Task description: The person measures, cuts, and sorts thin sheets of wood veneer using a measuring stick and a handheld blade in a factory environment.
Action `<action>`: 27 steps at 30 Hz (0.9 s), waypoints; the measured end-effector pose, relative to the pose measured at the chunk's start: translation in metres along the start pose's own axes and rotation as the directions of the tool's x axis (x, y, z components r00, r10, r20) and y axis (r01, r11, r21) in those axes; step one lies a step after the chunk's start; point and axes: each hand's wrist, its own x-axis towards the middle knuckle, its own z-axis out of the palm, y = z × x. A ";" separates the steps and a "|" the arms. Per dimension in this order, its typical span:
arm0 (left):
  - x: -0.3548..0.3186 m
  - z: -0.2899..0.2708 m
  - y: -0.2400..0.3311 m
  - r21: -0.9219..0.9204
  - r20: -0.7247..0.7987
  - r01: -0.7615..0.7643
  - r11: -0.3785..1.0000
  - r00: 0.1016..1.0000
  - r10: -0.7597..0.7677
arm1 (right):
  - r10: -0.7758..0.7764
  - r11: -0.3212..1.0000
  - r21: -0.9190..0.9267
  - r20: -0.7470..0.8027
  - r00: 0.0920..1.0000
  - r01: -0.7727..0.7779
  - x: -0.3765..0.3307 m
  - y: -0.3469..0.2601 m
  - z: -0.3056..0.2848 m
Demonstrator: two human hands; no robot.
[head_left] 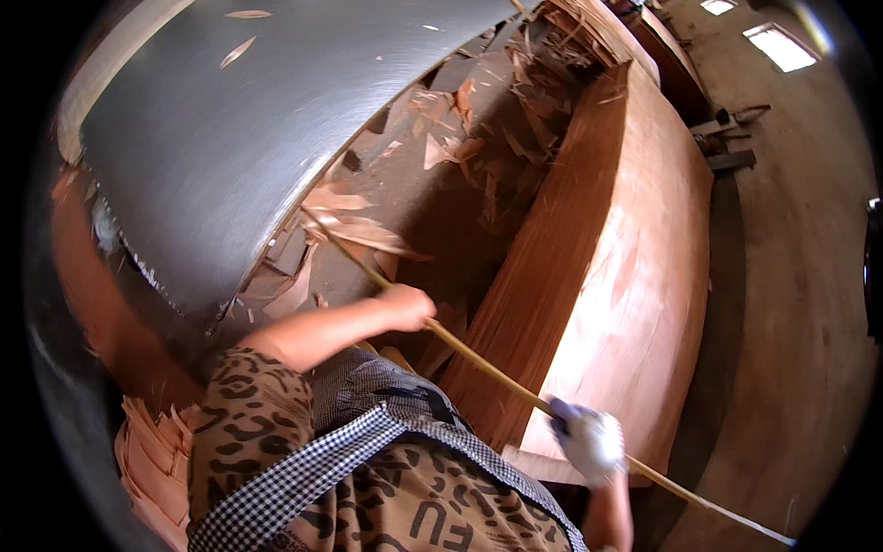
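Observation:
A long, thin, yellowish wooden stick runs slantwise in front of me, from the dark table's edge down to the lower right. My bare left hand is closed round its middle part. Further along, toward the lower right, my right hand grips the same stick in a white glove with bluish-purple fingers. The stick's far tip ends beside the edge of the smooth dark grey tabletop. Under its right-hand part lies a tall stack of reddish-brown wood veneer sheets, whose layered side faces left.
Torn veneer scraps litter the floor between table and stack. More broken veneer pieces lie at the lower left. Two pale slivers rest on the tabletop. Metal parts jut out beyond the stack, near a broad brown floor.

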 end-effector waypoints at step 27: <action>0.007 0.050 0.163 -0.520 0.005 -0.217 0.826 0.967 0.256 | -0.088 0.905 -0.152 -0.981 0.175 -0.398 -0.083 0.204 -0.022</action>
